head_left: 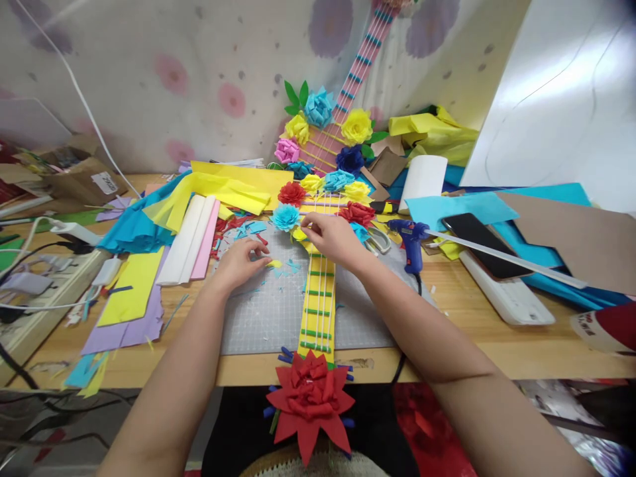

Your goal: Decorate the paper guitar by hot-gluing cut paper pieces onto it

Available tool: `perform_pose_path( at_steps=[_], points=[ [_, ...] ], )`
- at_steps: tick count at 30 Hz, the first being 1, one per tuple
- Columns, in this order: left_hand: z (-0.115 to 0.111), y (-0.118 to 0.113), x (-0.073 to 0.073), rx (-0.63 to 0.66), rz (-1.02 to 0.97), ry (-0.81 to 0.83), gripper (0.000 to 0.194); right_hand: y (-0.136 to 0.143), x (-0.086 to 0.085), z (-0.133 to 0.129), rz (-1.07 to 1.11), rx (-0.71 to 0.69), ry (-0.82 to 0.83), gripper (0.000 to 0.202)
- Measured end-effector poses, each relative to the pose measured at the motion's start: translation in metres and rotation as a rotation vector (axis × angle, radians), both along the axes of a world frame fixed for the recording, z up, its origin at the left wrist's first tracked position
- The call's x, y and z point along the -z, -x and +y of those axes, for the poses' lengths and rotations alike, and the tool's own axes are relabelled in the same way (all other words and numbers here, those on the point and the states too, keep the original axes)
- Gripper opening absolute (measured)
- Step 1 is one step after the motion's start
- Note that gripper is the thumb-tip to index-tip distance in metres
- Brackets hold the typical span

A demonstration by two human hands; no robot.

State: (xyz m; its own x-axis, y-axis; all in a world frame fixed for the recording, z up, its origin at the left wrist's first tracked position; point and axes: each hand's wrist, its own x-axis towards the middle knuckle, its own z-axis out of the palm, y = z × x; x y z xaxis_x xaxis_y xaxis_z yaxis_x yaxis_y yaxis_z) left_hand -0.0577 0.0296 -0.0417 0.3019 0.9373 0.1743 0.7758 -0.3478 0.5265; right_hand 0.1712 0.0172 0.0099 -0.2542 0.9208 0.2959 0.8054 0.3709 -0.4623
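A yellow paper guitar with green frets and white strings lies with its neck toward me. A large red paper flower covers its near end. My right hand is over the guitar's body, fingers pinched beside a blue paper flower and a bit of yellow paper; whatever they grip is hidden. Left of the neck, my left hand hovers low over the grey cutting mat, its fingers loosely curled and apart. A small yellow scrap lies at its fingertips.
A blue glue gun and a phone lie to the right. Paper sheets and a white roll are at left, near a power strip. Behind stands a pink paper guitar. A cup sits at far right.
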Motion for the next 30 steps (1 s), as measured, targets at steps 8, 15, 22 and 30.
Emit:
perform_pose_path(
  at_steps=[8,15,22,30],
  points=[
    [0.003,0.001,0.007,0.111,0.011,-0.025,0.019,-0.038,-0.004,-0.024,0.001,0.107,0.064,0.015],
    [0.004,-0.001,0.006,0.074,-0.096,0.046,0.018,-0.085,0.004,-0.049,-0.050,0.176,0.183,0.017],
    [0.004,-0.003,0.006,0.015,-0.343,0.113,0.021,-0.149,0.005,-0.065,-0.340,0.506,0.364,0.048],
    [-0.002,-0.019,0.004,-0.107,-0.691,0.142,0.028,-0.162,0.035,-0.041,-0.177,0.699,0.192,0.047]
  ],
)
